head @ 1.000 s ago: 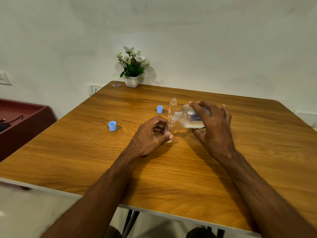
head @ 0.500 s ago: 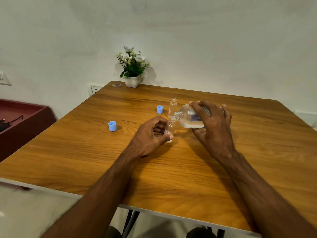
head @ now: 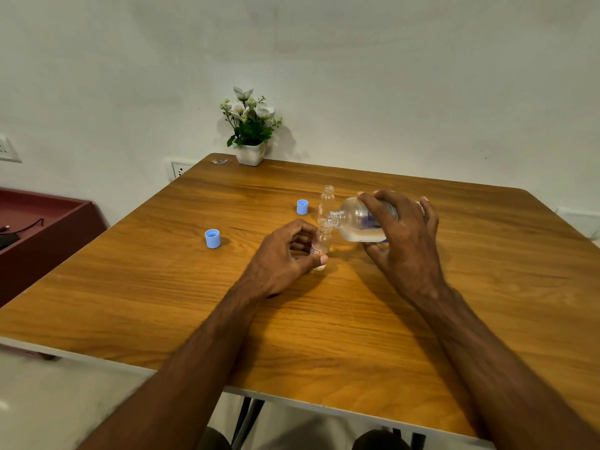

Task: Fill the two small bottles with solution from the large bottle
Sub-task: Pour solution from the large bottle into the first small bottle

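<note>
Gripping large bottle [head: 357, 222], right hand [head: 402, 235]; left hand [head: 282, 254] holding small bottle [head: 321, 243]; caps [head: 212, 238] nearby.

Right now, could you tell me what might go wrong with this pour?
1. The large bottle is tipped over the near small bottle; its narrow neck could let solution spill onto the table.
2. The far small bottle stands uncapped beside the pour, so the right hand might knock it.
</note>
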